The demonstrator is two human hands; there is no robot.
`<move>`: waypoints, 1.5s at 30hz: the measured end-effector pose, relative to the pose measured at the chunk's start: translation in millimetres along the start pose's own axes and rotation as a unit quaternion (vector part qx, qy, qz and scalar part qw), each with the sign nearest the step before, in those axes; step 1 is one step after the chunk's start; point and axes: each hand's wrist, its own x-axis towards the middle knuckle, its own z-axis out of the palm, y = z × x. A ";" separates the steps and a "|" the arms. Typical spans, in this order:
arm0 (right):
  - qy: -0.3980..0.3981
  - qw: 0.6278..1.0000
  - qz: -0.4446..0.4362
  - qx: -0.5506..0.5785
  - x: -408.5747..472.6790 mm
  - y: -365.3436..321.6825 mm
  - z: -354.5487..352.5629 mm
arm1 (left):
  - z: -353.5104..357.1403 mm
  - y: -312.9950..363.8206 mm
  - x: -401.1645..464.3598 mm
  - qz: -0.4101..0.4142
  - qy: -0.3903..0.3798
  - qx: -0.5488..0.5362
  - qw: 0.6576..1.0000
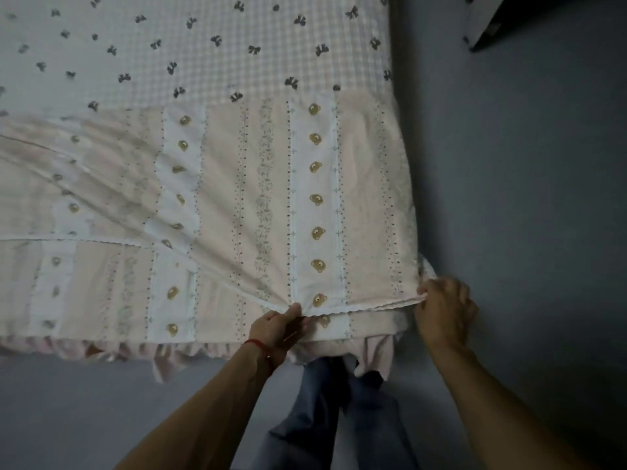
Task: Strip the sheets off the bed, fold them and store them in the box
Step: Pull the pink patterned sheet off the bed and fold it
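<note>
A pale pink sheet (237, 198) with white stripes and small bear heads lies folded over on the bed, its lace edge near the bed's front. My left hand (276, 329), with a red thread at the wrist, pinches that edge at the middle. My right hand (442, 312) grips the same edge at the sheet's right corner. Fabric radiates in creases from my left hand toward the upper left. Under it a checked sheet with dark bows (203, 52) covers the far part of the bed. The box is out of sight.
A ruffled pink bed skirt (169, 357) hangs along the bed's front edge. Grey floor (526, 198) runs to the right of the bed and in front of it. A dark object (488, 25) sits at the top right corner. My legs stand below the bed edge.
</note>
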 end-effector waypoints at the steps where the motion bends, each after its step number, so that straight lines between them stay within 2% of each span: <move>1: -0.031 0.995 0.074 0.052 -5.2 -3.1 12.0 | -0.2 -6.2 10.8 0.002 0.006 0.007 1.000; 2: -0.072 0.978 0.141 0.137 -9.9 -8.4 23.5 | 0.4 -11.7 22.1 0.007 0.014 0.008 1.000; 3: -0.112 0.940 0.210 0.246 -16.4 -20.0 26.6 | -1.4 -14.7 30.0 0.016 0.018 0.009 1.000; 5: -0.172 0.813 0.339 0.441 -25.9 -39.7 31.0 | -1.1 -22.1 39.8 0.033 0.024 0.008 0.999; 6: -0.177 0.747 0.386 0.511 -27.5 -46.7 31.0 | -0.6 -22.4 41.3 0.039 0.021 0.009 0.999; 8: -0.164 0.661 0.447 0.580 -23.9 -51.3 37.0 | -2.3 -21.4 40.3 0.052 0.013 0.004 0.999; 9: -0.164 0.630 0.462 0.603 -21.3 -53.0 37.6 | -5.4 -16.6 39.2 0.062 0.019 -0.007 0.998; 10: -0.167 0.614 0.466 0.615 -18.7 -51.5 41.2 | -10.8 -10.8 40.0 0.077 0.036 -0.030 0.996; 13: -0.152 0.628 0.456 0.612 -17.8 -44.7 46.5 | -27.6 16.1 45.8 0.120 0.050 -0.098 0.987; 15: -0.135 0.638 0.441 0.616 -21.6 -39.8 44.1 | -35.3 20.3 49.0 0.142 0.044 -0.099 0.984; 20: -0.155 0.704 0.377 0.582 -16.8 -27.7 36.2 | -50.2 -9.6 48.2 0.186 0.057 -0.079 0.978; 23: -0.159 0.722 0.370 0.563 -14.2 -27.2 36.6 | -65.4 -24.2 52.6 0.203 0.050 -0.093 0.973; 24: -0.161 0.717 0.372 0.567 -12.8 -26.3 36.8 | -67.8 -27.9 53.2 0.205 0.047 -0.094 0.973; 28: -0.184 0.646 0.394 0.627 -12.9 -14.8 38.4 | -74.4 -35.9 49.9 0.210 0.031 -0.103 0.972; 30: -0.192 0.623 0.390 0.650 -16.6 -7.4 37.9 | -76.0 -35.9 44.4 0.227 0.034 -0.114 0.967; 34: -0.159 0.622 0.369 0.672 -29.0 1.1 38.8 | -78.8 -36.2 34.3 0.250 0.022 -0.118 0.961; 38: -0.150 0.653 0.368 0.645 -18.4 -6.1 42.2 | -80.1 -36.7 46.5 0.225 0.009 -0.105 0.969; 39: -0.151 0.651 0.374 0.643 -12.0 -7.2 40.9 | -79.2 -36.7 50.7 0.223 0.002 -0.100 0.970; 42: -0.187 0.619 0.417 0.639 7.6 -5.4 39.5 | -79.8 -38.1 62.0 0.226 -0.008 -0.084 0.970; 45: -0.223 0.628 0.421 0.616 16.1 -5.9 37.9 | -80.4 -37.8 63.2 0.221 -0.013 -0.080 0.972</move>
